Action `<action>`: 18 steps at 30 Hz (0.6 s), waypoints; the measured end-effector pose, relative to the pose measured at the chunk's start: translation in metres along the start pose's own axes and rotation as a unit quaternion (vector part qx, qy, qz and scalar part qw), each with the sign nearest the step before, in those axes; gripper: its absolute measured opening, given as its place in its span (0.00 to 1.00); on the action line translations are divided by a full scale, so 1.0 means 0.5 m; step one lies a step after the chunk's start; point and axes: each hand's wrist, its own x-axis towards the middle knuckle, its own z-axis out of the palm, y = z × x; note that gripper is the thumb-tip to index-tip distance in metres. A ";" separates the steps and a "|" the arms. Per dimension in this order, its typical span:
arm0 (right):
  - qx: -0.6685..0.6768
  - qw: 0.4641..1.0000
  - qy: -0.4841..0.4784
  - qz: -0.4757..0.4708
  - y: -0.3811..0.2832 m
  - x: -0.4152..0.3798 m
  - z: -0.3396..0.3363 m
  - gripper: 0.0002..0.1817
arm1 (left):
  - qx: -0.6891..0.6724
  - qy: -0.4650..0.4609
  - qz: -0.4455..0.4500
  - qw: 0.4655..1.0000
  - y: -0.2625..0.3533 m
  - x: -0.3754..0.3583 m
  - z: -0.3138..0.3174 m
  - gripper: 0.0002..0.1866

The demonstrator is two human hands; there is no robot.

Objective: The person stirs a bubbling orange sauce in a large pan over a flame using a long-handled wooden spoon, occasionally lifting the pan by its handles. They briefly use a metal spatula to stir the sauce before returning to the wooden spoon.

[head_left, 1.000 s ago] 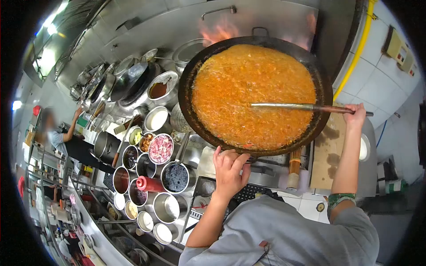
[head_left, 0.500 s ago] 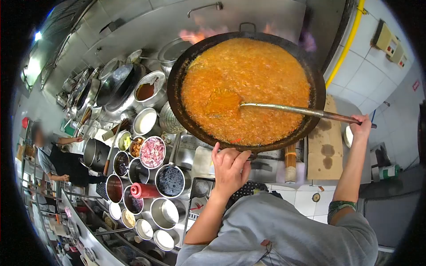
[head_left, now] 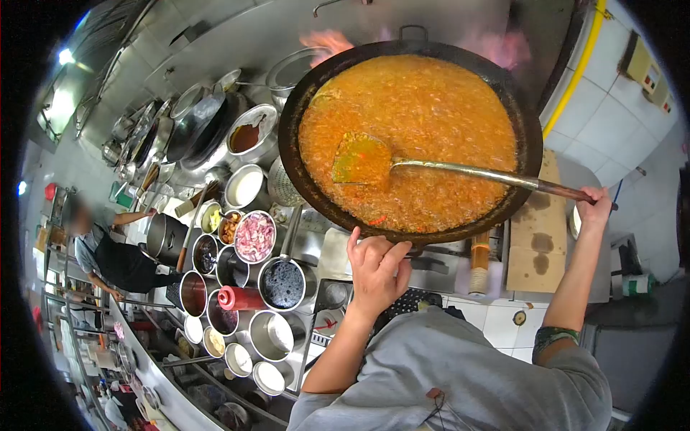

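My right hand (head_left: 595, 207) is wrapped round the wooden end of a long-handled wok spatula (head_left: 460, 169). Its broad blade lies at the surface of a bubbling orange-red sauce (head_left: 431, 108), with sauce and a small red piece on it. The sauce fills much of a large black wok (head_left: 530, 147). At the near rim, my left hand (head_left: 379, 269) grips the wok beside its loop handle, fingers partly curled; the exact hold under the fingers is hidden.
Flames (head_left: 327, 47) rise behind the wok. Left are several pots and bowls, one holding sliced raw meat (head_left: 255, 237), plus a red squeeze bottle (head_left: 241, 299). Stained cardboard (head_left: 535, 251) and a bamboo brush (head_left: 479, 266) lie right. Another person (head_left: 118, 255) stands far left.
The spatula blade has come up, showing more of its metal face above the sauce. My left hand stays at the wok's rim. The whole view has shifted slightly.
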 end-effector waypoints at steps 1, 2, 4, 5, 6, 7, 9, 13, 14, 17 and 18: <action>0.005 1.000 -0.006 0.002 -0.001 0.003 -0.003 0.22 | 0.003 0.000 0.004 1.000 0.000 -0.001 0.001 0.22; 0.003 1.000 -0.007 0.005 -0.002 0.007 -0.005 0.22 | 0.004 0.000 0.003 1.000 -0.001 0.000 0.001 0.22; -0.002 1.000 -0.006 0.010 -0.005 0.009 -0.006 0.22 | 0.007 -0.001 0.001 1.000 0.000 -0.002 0.001 0.22; 0.004 1.000 -0.016 0.019 -0.007 0.014 -0.008 0.23 | 0.007 -0.003 -0.001 1.000 0.001 -0.003 0.002 0.22; 0.011 0.999 -0.027 0.028 -0.009 0.018 -0.011 0.23 | 0.007 -0.004 -0.002 1.000 0.001 -0.003 0.002 0.22; 0.018 0.998 -0.037 0.037 -0.011 0.022 -0.013 0.23 | 0.007 -0.004 -0.003 1.000 0.001 -0.003 0.002 0.22; 0.022 0.998 -0.046 0.034 -0.010 0.025 -0.016 0.24 | 0.007 -0.008 -0.004 1.000 0.000 -0.003 0.002 0.22; 0.015 0.999 -0.037 0.027 -0.003 0.018 -0.006 0.24 | 0.006 -0.008 -0.007 1.000 0.003 -0.002 0.002 0.23; 0.011 0.999 -0.034 0.019 -0.002 0.013 -0.001 0.24 | 0.007 -0.006 -0.008 1.000 0.003 -0.003 0.002 0.23; 0.007 0.999 -0.034 0.007 0.006 -0.002 0.013 0.24 | 0.008 -0.005 -0.009 1.000 0.003 -0.002 0.003 0.23; 0.011 0.999 -0.041 0.011 0.003 0.002 0.009 0.24 | 0.007 -0.007 -0.010 1.000 0.003 -0.003 0.002 0.23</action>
